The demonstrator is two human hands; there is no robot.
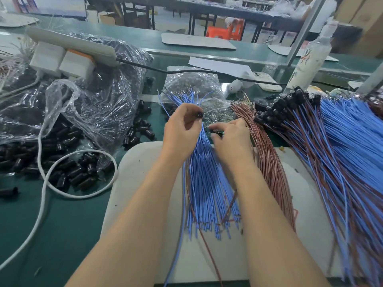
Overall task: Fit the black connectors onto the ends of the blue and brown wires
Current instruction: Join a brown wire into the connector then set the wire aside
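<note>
The left hand (181, 129) pinches a black connector (199, 115) in a narrow grip, while the right hand (232, 139), whose grip I cannot tell among the blue wires (207, 183), may drag several out and tangle them.

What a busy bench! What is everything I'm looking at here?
table: one, green, under everything
mat: one, white, centre of the table
blue wires: one loose bundle, blue, on the mat
brown wires: one bundle, brown, right of the blue wires
finished wires: one pile, blue and brown with black ends, far right
loose connectors: many, black, table at left
plastic bags: two, clear, left and behind the wires
power strip: one, white, on the left bag
cable: one, white, looped at left
phone: one, white, behind the wires
bottle: one, white, back right
left hand: one, pinching a black connector above the blue wires
right hand: one, fingers at the blue wires, grip unclear
</note>
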